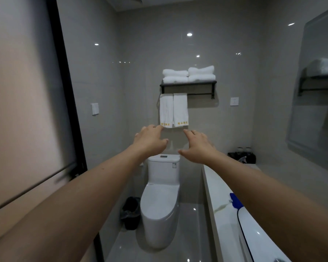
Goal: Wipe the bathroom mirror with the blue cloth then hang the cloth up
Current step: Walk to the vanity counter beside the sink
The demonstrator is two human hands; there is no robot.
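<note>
Nearest you, the blue cloth (pixel 235 202) lies on the pale surface (pixel 214 190), just beside the rim of the white basin (pixel 254 235), tucked under your right forearm. Neither hand has it: your left hand (pixel 150 139) and right hand (pixel 197 146) are both stretched out in front of you, fingers spread, each grip empty. The step in hand looks like fetching the cloth, so bring your right hand back toward the basin and pinch the cloth by an edge so it opens flat for wiping. The mirror (pixel 314 87) hangs above that surface, past the basin. Mind the dark tray (pixel 242 157) at the far end of the surface. Beyond the basin stands the toilet (pixel 159 205), a black bin (pixel 130 212) beside it. Farthest, above the toilet, the black rack (pixel 187 87) holds two white towels (pixel 173 110); the bare rail beside them seems the likely hanging spot.
</note>
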